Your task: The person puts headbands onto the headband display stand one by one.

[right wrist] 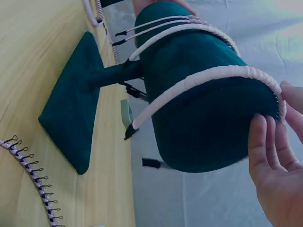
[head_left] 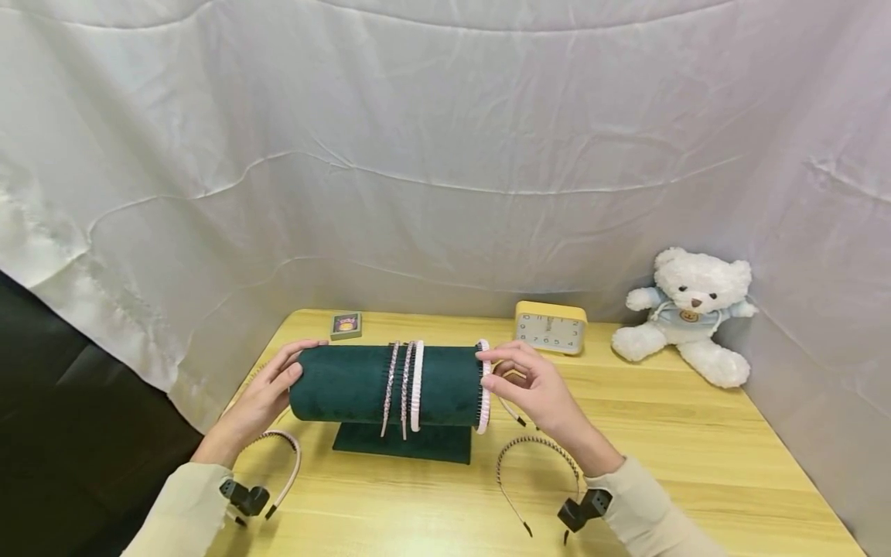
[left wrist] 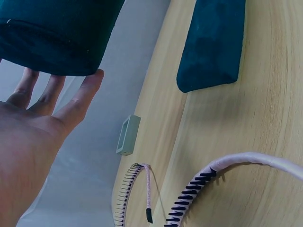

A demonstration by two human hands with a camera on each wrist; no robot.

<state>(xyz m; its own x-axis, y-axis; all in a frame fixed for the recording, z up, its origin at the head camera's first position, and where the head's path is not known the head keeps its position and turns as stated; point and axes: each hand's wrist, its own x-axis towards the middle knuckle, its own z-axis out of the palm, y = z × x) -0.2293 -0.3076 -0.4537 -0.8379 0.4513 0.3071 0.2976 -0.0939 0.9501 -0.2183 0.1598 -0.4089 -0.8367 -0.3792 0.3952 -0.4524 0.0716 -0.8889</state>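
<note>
A dark green velvet headband stand has a horizontal roll (head_left: 341,383) on a flat base (head_left: 404,445). My left hand (head_left: 261,391) touches the roll's left end, its fingers fairly straight against the edge in the left wrist view. At the opposite end, my right hand (head_left: 536,391) pinches a pale pink headband (right wrist: 203,78) between thumb and fingers. That headband arches over the roll near its rim, its dark tip hanging free in the right wrist view. Around the roll's middle sit two thin braided headbands (head_left: 388,398) and a thicker whitish headband (head_left: 418,387).
On the wooden table, a pink toothed headband (head_left: 298,464) lies by the left wrist and a braided one (head_left: 532,439) below the right hand. Another headband (head_left: 515,416) shows behind that hand. A small grey-green box (head_left: 346,326), yellow clock (head_left: 550,328) and white teddy bear (head_left: 696,317) stand behind.
</note>
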